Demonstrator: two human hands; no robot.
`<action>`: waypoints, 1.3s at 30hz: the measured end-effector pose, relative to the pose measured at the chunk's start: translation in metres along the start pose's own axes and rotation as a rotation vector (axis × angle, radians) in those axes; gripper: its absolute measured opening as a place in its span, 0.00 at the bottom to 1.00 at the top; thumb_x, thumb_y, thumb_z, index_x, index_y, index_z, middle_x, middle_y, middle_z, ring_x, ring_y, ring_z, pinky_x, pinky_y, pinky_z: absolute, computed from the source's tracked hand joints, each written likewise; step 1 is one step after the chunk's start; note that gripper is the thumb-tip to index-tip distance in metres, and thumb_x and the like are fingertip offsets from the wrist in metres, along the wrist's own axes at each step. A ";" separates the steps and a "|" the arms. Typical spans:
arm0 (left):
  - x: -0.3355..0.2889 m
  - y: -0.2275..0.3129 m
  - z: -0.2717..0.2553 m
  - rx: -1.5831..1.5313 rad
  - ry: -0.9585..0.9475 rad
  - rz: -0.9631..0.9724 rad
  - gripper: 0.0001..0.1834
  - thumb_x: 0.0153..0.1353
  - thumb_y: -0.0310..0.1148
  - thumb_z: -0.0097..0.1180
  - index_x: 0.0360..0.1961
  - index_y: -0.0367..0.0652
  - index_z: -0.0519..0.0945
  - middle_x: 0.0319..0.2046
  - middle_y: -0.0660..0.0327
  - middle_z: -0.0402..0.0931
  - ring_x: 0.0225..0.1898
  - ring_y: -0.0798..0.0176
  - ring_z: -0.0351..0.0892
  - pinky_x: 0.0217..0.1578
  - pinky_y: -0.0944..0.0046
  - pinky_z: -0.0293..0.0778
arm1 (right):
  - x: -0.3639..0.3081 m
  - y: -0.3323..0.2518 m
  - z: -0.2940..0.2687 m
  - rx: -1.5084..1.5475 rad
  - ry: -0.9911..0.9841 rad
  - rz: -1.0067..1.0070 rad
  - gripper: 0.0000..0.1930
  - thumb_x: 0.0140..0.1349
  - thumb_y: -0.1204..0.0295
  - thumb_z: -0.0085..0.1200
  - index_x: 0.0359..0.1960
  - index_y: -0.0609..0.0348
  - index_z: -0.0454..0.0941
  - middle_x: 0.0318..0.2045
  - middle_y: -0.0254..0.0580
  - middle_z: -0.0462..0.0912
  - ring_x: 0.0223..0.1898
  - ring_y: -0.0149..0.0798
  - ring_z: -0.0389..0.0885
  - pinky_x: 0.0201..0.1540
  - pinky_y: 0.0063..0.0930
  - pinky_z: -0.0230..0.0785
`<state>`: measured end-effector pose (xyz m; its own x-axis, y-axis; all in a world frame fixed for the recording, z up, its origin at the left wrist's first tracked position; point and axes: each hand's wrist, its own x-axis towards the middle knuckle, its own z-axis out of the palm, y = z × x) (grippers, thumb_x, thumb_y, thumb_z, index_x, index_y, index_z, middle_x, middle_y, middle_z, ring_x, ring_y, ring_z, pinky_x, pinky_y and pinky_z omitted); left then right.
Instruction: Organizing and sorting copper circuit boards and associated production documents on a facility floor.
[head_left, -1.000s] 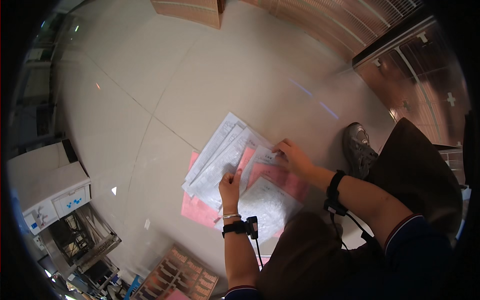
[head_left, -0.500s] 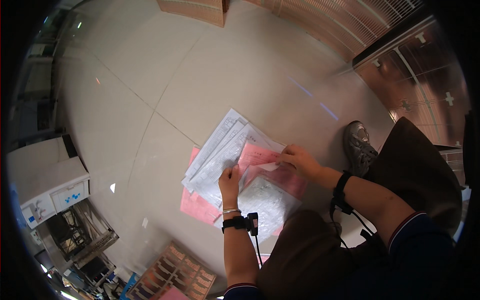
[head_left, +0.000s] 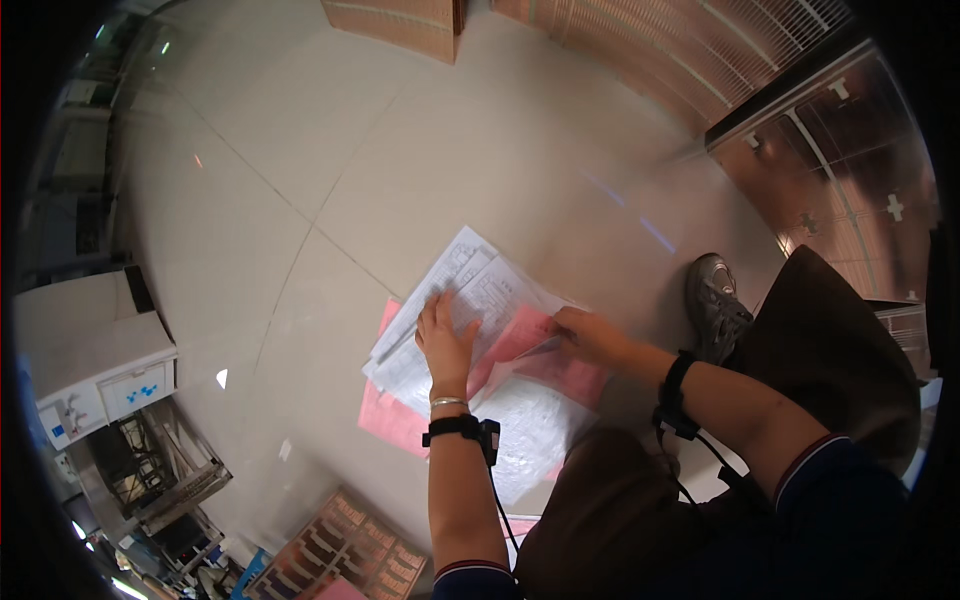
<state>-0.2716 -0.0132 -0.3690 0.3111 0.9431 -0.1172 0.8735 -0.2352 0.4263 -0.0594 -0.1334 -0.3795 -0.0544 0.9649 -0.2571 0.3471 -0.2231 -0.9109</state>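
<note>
A loose stack of printed white sheets (head_left: 470, 262) and pink sheets (head_left: 395, 418) lies fanned out before me, some of it under clear plastic. Fingers spread, my left hand (head_left: 446, 338) rests over the white sheets on the stack's left part. My right hand (head_left: 592, 338) pinches the upper right edge of a pink sheet (head_left: 520, 338), which is lifted and curved. Nearer to me, a shiny clear plastic sleeve (head_left: 535, 425) with a white sheet in it covers the lower part of the stack.
Copper-coloured panels (head_left: 830, 150) stand at the upper right, more at the top. A grey shoe (head_left: 716, 300) is on the tiled floor (head_left: 250, 180) right of the papers. A patterned copper panel (head_left: 345, 550) lies at the lower left, near a white cabinet (head_left: 110, 350).
My left hand has let go of the paper edge, moved up and left, and spread over the white sheets. My right hand keeps its pinch, and the pink sheet is more curved.
</note>
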 end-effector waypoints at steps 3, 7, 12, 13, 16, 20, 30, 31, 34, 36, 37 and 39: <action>0.004 0.001 0.001 0.089 -0.099 -0.055 0.35 0.41 0.36 0.68 0.53 0.47 0.69 0.51 0.56 0.65 0.54 0.51 0.61 0.54 0.49 0.56 | -0.004 0.001 0.001 -0.012 0.011 -0.004 0.10 0.49 0.79 0.48 0.36 0.60 0.73 0.37 0.48 0.75 0.39 0.50 0.75 0.41 0.36 0.69; 0.002 0.003 0.005 0.078 -0.144 -0.088 0.34 0.39 0.37 0.69 0.50 0.48 0.70 0.49 0.56 0.65 0.54 0.51 0.61 0.54 0.50 0.56 | -0.002 0.001 0.003 0.024 0.008 0.038 0.11 0.49 0.82 0.46 0.36 0.60 0.72 0.40 0.49 0.75 0.40 0.50 0.76 0.41 0.35 0.69; -0.009 0.002 0.008 0.145 -0.077 0.012 0.31 0.41 0.36 0.67 0.49 0.45 0.70 0.48 0.56 0.66 0.51 0.52 0.64 0.52 0.52 0.58 | 0.003 -0.002 0.006 0.039 0.064 0.029 0.12 0.50 0.85 0.44 0.37 0.64 0.72 0.54 0.49 0.67 0.42 0.50 0.76 0.42 0.35 0.70; -0.011 0.003 0.008 0.147 -0.079 0.012 0.31 0.41 0.36 0.67 0.49 0.45 0.70 0.48 0.56 0.66 0.51 0.52 0.64 0.52 0.52 0.58 | 0.003 -0.001 0.008 0.042 0.063 0.030 0.12 0.50 0.85 0.44 0.37 0.64 0.72 0.54 0.49 0.67 0.42 0.50 0.76 0.42 0.35 0.70; -0.018 0.005 0.009 0.175 -0.041 0.028 0.27 0.42 0.33 0.67 0.46 0.46 0.71 0.47 0.57 0.67 0.50 0.51 0.65 0.52 0.53 0.59 | 0.003 0.000 0.012 0.045 0.049 0.049 0.12 0.50 0.85 0.44 0.38 0.65 0.72 0.57 0.47 0.65 0.41 0.49 0.76 0.41 0.35 0.70; -0.033 0.000 0.009 0.197 0.039 0.188 0.19 0.42 0.33 0.64 0.37 0.44 0.72 0.42 0.59 0.70 0.46 0.54 0.68 0.49 0.53 0.61 | 0.001 0.009 0.020 0.047 0.073 0.025 0.12 0.48 0.85 0.46 0.36 0.64 0.73 0.56 0.46 0.65 0.44 0.50 0.75 0.44 0.34 0.70; -0.059 0.010 -0.019 -0.235 -0.152 0.373 0.02 0.52 0.28 0.56 0.28 0.43 0.76 0.31 0.62 0.74 0.36 0.54 0.74 0.33 0.56 0.70 | -0.017 0.009 0.017 -0.069 0.181 -0.121 0.11 0.45 0.82 0.52 0.33 0.60 0.74 0.50 0.45 0.71 0.46 0.49 0.72 0.46 0.35 0.67; -0.056 0.007 -0.021 -0.229 -0.148 0.372 0.02 0.52 0.28 0.56 0.28 0.43 0.76 0.31 0.62 0.74 0.36 0.54 0.74 0.33 0.56 0.70 | -0.017 0.007 0.016 -0.065 0.179 -0.127 0.11 0.45 0.82 0.52 0.33 0.60 0.74 0.50 0.45 0.71 0.46 0.49 0.72 0.46 0.35 0.67; -0.035 0.002 -0.014 -0.319 -0.320 0.137 0.08 0.52 0.28 0.58 0.35 0.41 0.77 0.37 0.58 0.74 0.39 0.50 0.73 0.35 0.53 0.71 | -0.019 0.002 0.012 -0.055 -0.044 -0.013 0.10 0.47 0.81 0.51 0.34 0.60 0.73 0.42 0.45 0.73 0.40 0.47 0.74 0.40 0.33 0.69; -0.023 0.009 -0.009 -0.235 -0.091 0.020 0.16 0.52 0.29 0.58 0.43 0.41 0.74 0.43 0.54 0.71 0.41 0.47 0.73 0.37 0.52 0.71 | -0.020 -0.006 0.012 0.016 -0.005 0.025 0.10 0.50 0.80 0.51 0.36 0.60 0.72 0.36 0.45 0.72 0.36 0.45 0.75 0.36 0.32 0.68; -0.022 0.009 -0.008 -0.235 -0.086 0.019 0.16 0.52 0.29 0.58 0.43 0.41 0.74 0.43 0.54 0.71 0.41 0.47 0.73 0.37 0.52 0.71 | -0.019 -0.009 0.012 0.014 -0.007 0.020 0.10 0.50 0.80 0.51 0.36 0.60 0.72 0.36 0.45 0.72 0.36 0.45 0.75 0.36 0.32 0.68; -0.020 0.010 -0.005 -0.059 -0.062 0.023 0.22 0.51 0.30 0.59 0.49 0.41 0.72 0.46 0.52 0.67 0.42 0.48 0.72 0.39 0.54 0.72 | -0.018 -0.012 0.011 0.053 -0.010 0.061 0.11 0.51 0.80 0.50 0.38 0.60 0.72 0.38 0.45 0.71 0.36 0.45 0.74 0.36 0.30 0.68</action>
<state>-0.2704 -0.0334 -0.3580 0.3551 0.9209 -0.1609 0.8427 -0.2409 0.4814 -0.0729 -0.1499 -0.3676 -0.0440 0.9479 -0.3156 0.3003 -0.2888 -0.9091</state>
